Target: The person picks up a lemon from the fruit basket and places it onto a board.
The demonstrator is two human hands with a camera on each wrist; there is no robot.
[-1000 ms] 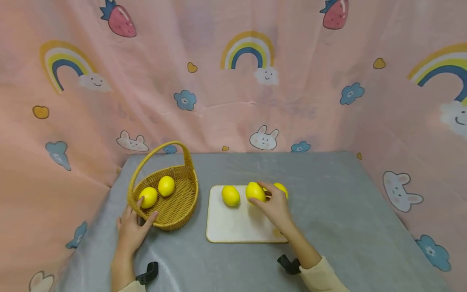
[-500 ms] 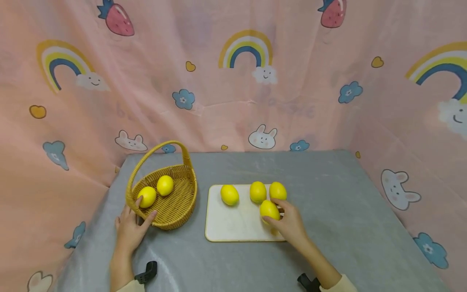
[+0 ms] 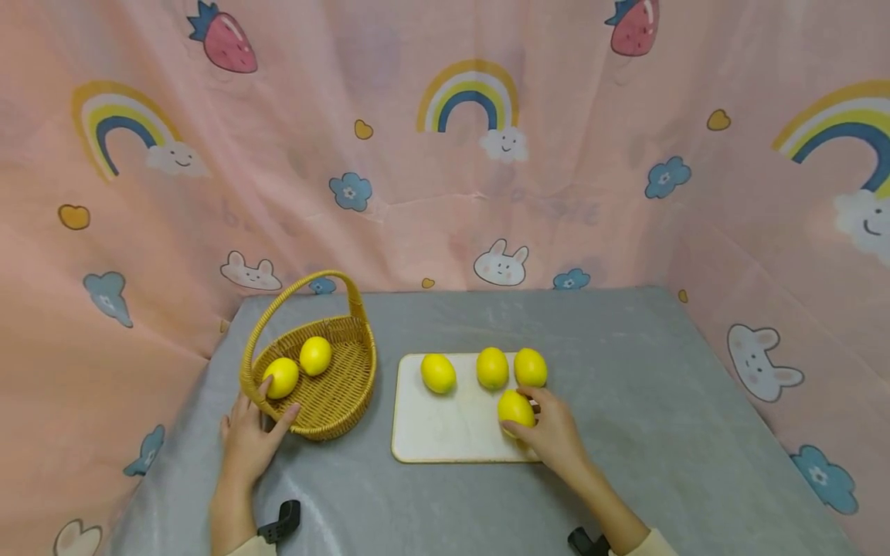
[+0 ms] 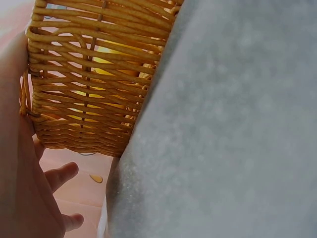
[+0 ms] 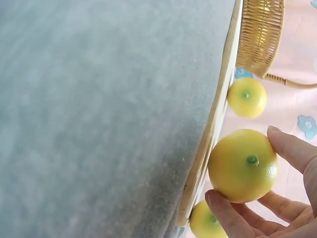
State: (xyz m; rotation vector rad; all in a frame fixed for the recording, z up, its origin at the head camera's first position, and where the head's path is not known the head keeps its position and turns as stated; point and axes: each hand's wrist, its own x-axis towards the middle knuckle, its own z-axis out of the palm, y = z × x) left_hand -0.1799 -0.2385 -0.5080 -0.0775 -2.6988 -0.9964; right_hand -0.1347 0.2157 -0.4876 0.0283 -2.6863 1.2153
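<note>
In the head view my right hand [image 3: 554, 432] holds a yellow lemon [image 3: 515, 411] between thumb and fingers over the right front part of a white board [image 3: 445, 432]. The right wrist view shows that lemon [image 5: 242, 166] close up, its green stem end toward the camera, low against the board. Three other lemons lie along the board's far side: one at left [image 3: 438, 374], two closer together at right [image 3: 492, 368]. My left hand [image 3: 246, 440] grips the near left rim of a wicker basket [image 3: 341, 390], thumb and index finger over the edge. Two lemons [image 3: 281, 378] sit inside.
The basket's tall arched handle [image 3: 278, 301] rises above its left side. A grey cloth-covered table [image 3: 626, 386] lies beneath everything. A pink patterned curtain [image 3: 403, 239] hangs behind and on both sides.
My right hand has brought its lemon from the board's far side toward the near right, in front of the two right lemons, and lowered it slightly. My left hand has stayed on the basket.
</note>
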